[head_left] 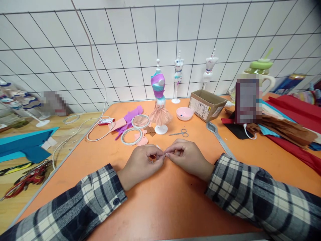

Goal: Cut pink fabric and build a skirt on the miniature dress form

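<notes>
My left hand (142, 164) and my right hand (189, 156) meet over the orange table, thumbs and forefingers pinched tip to tip. Whatever lies between the fingertips is too small to name; a pale sliver shows just behind the left fingers. Beyond my hands stands a small dress form (158, 90) wrapped in purple and turquoise, with a gathered peach skirt (160, 114) on a white base. Closest to my right hand is a pair of small scissors (184, 133), lying flat. Rolls of narrow tape (122, 137) rest beyond my left hand, among peach scraps (142, 141).
Purple paper (134, 115) lies at the back left. A pink bowl (185, 117) and a cardboard box (206, 112) stand behind the scissors. A phone (247, 100) is propped at right, beside folded coloured sheets (288, 130). A white cable (94, 60) hangs at left.
</notes>
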A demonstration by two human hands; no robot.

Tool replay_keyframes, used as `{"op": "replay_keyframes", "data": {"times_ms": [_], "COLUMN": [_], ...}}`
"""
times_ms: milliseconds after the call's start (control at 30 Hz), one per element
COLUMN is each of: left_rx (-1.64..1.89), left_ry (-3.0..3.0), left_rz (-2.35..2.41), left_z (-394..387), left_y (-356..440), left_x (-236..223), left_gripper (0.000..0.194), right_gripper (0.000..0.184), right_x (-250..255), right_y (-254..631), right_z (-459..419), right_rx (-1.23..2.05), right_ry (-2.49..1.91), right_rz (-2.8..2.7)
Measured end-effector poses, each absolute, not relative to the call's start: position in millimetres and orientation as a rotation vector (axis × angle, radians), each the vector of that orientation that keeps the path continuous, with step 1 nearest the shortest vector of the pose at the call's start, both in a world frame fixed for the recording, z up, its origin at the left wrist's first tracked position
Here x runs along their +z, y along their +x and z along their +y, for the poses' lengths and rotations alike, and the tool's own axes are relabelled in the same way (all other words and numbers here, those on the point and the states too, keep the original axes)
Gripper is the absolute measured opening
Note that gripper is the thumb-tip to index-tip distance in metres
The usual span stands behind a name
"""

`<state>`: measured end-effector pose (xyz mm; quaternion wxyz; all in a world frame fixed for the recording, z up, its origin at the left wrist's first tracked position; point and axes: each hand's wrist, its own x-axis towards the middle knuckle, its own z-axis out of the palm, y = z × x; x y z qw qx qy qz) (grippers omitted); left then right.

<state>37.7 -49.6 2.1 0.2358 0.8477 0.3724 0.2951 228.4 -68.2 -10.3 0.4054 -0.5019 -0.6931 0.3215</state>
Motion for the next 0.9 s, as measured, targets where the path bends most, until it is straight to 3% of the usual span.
{"op": "replay_keyframes", "data": {"times_ms": [233, 600, 900], "left_rx": [0.811, 0.962, 0.858], "left_ry": [2.331, 2.438, 2.425], "left_rz": [1.023, 0.925, 0.775], "left_z": [-52.2, -46.7, -44.0], "left_y": [40.0, 38.6, 36.7], "left_x": [2.9, 2.9, 9.3], "left_gripper": [0.014, 0.011, 0.013], "right_gripper": [0.009, 0.009, 0.009], "right_x": [-10.4, -12.5, -9.2], "right_y": [226.5, 226.1, 227.8], "right_z": [-68.3, -66.3, -67.2], "right_rx": [0.779, 1.041, 1.231], "right_ry": [-1.249, -1.301, -1.32], "right_rz": [-1.764, -1.676, -1.592]}}
